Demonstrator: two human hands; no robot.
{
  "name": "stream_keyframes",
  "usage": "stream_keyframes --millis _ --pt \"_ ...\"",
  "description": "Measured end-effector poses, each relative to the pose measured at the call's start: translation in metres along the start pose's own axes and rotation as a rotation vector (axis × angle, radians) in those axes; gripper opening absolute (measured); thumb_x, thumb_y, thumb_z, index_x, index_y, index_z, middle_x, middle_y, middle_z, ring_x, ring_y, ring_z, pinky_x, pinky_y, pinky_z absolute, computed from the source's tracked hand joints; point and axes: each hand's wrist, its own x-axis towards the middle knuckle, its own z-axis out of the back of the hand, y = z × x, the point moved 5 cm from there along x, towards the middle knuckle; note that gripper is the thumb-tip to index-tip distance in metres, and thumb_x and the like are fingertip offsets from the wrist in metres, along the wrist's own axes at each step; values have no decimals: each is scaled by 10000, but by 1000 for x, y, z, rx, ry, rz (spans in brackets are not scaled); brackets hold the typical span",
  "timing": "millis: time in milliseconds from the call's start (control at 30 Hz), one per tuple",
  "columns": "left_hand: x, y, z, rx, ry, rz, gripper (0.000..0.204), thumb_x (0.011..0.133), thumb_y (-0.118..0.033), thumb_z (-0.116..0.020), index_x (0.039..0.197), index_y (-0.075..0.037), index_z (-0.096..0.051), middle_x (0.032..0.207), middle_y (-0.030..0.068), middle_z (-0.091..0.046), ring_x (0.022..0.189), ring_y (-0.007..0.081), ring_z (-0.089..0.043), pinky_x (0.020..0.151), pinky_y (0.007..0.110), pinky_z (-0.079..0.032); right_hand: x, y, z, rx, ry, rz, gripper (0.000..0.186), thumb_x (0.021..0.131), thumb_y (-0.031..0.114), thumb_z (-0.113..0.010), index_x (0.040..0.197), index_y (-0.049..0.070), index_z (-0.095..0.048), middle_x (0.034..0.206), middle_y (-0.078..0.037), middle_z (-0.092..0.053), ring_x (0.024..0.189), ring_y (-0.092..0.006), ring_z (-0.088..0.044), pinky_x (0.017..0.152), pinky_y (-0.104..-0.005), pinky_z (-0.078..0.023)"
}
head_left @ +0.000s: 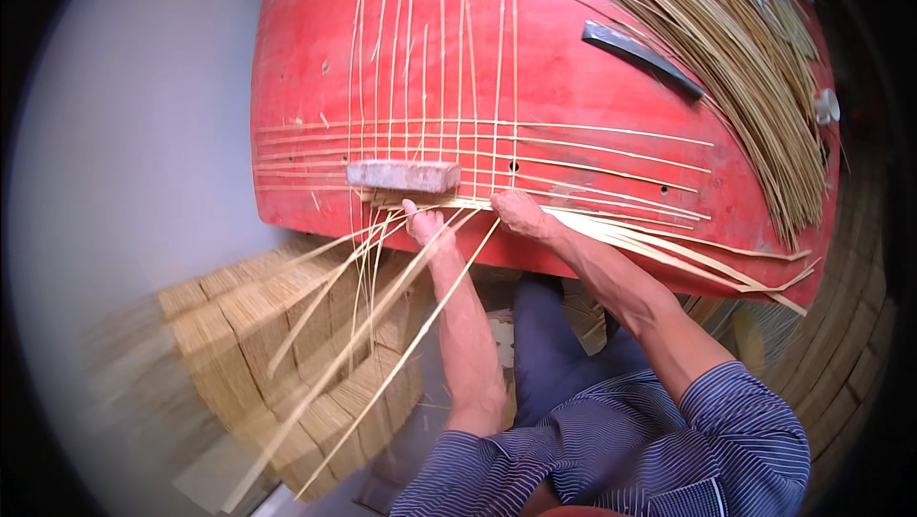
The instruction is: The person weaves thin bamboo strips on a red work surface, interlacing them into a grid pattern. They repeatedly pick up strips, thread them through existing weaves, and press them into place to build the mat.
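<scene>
Plainly, the band of flat, pale bamboo strips (pixel 597 224) lies along the near edge of the red, smooth-topped table (pixel 306 49), its long axis running left to right. The right hand (pixel 523 215) is nearer its spreading right end, part of which passes beneath the forearm; its fingers look curled down and closed on the band. The left hand (pixel 427 223) is a little to the left, just below the weathered, brick-shaped block (pixel 403 175), one digit raised; crossing strips hide the rest, so I cannot tell how far it is open or whether it pinches anything. Beyond the hands lies the grid of thin, straw-coloured strips (pixel 516 122), the block resting across its near left part. Long loose strip ends (pixel 287 439) overhang the near edge toward the lower left. Red surface shows between the grid and the dark, flat bar (pixel 642 60); the long heap of brown canes (pixel 755 68) bounds the right.
</scene>
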Motion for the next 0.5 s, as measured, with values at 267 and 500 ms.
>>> stream_keyframes --millis 267,500 --pt "-20 -8 -16 349 181 -60 398 954 -85 -508 1333 25 -458 1253 154 -546 1126 253 -558 893 378 -456 21 -50 10 139 130 -59 69 683 95 -613 618 73 -623 617 -170 -625 605 -354 -633 544 -450 -495" --pt "-59 -9 -1 1139 700 116 397 965 -127 -522 1328 31 -534 1221 173 -627 1075 235 -637 934 337 -477 10 -47 2 118 89 -138 78 646 100 -616 606 36 -636 619 -181 -621 612 -354 -635 572 -467 -494"
